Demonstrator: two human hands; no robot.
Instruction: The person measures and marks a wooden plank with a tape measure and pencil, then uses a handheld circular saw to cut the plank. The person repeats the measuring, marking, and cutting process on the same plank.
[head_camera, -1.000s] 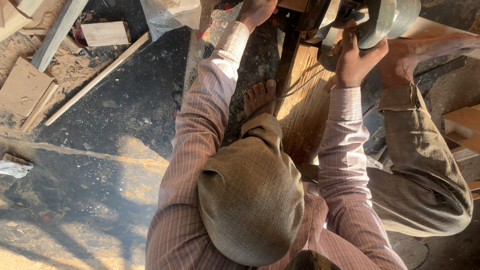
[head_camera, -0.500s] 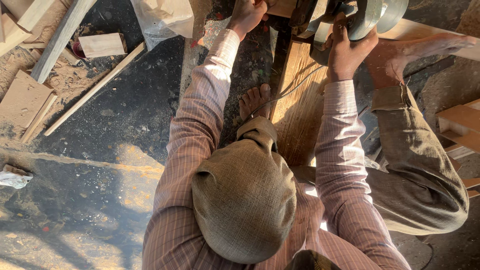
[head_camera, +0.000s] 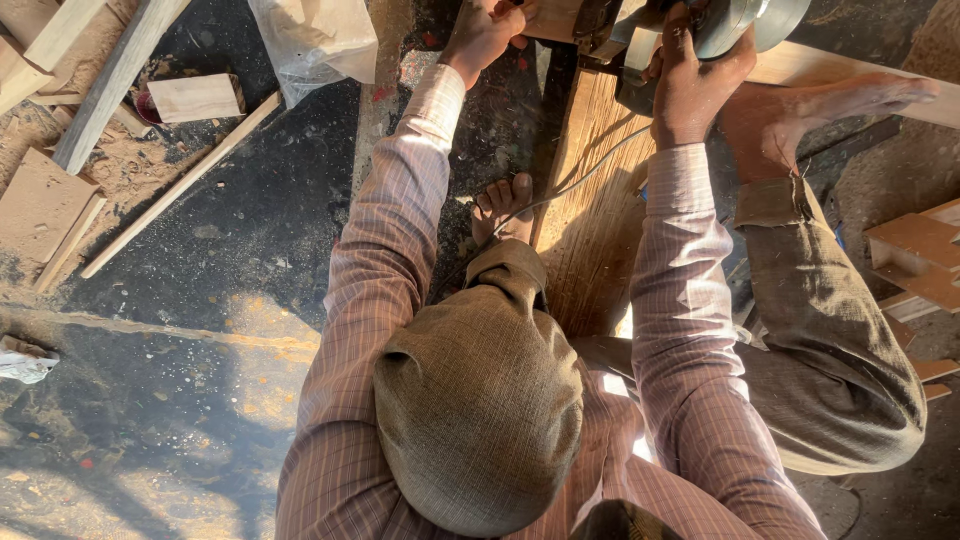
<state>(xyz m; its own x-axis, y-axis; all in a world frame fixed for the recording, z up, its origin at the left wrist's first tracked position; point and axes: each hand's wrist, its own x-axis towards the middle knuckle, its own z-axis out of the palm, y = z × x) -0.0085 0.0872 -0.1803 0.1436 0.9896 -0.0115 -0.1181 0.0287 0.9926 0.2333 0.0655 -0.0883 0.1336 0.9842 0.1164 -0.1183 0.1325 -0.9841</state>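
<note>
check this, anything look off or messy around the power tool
Yes. A bare foot rests on the plank right beside the power tool the right hand grips. Sawdust and offcuts litter the floor.

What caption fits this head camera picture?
Both hands, left hand and right hand, grip a power tool over a wooden plank.

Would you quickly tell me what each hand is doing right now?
Left hand: closed on the end of a wooden piece at the top edge.
Right hand: closed, gripping the power tool.
</note>
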